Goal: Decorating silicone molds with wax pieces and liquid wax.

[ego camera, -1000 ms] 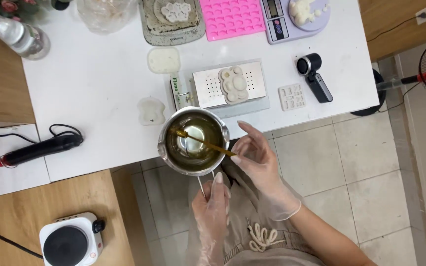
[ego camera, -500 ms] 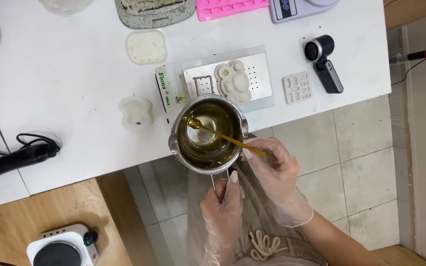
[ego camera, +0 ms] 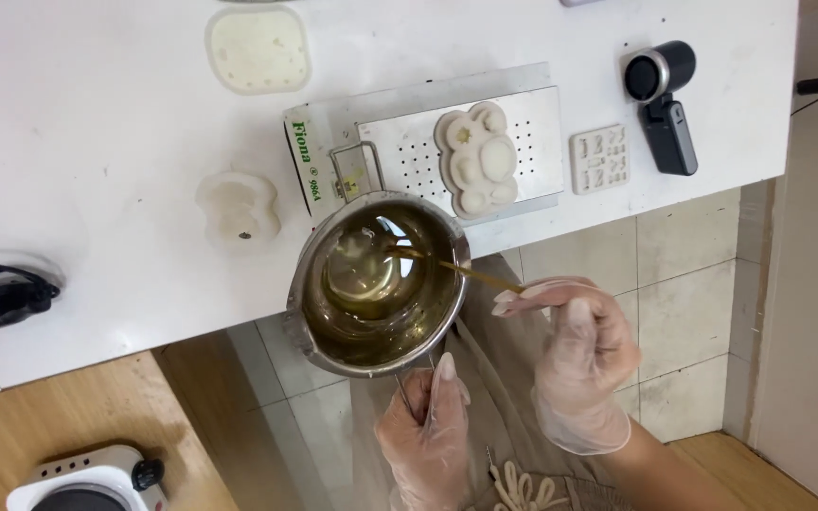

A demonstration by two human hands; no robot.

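A white label (ego camera: 307, 159) with green lettering edges the metal plate's (ego camera: 523, 114) left side

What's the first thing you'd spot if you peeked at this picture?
A shiny metal pot of amber liquid sits in the middle, at the white table's near edge. The left hand grips its handle from below while the right hand holds a thin stick dipped into it. Behind it, a pale bear-shaped mould lies on a metal tray.
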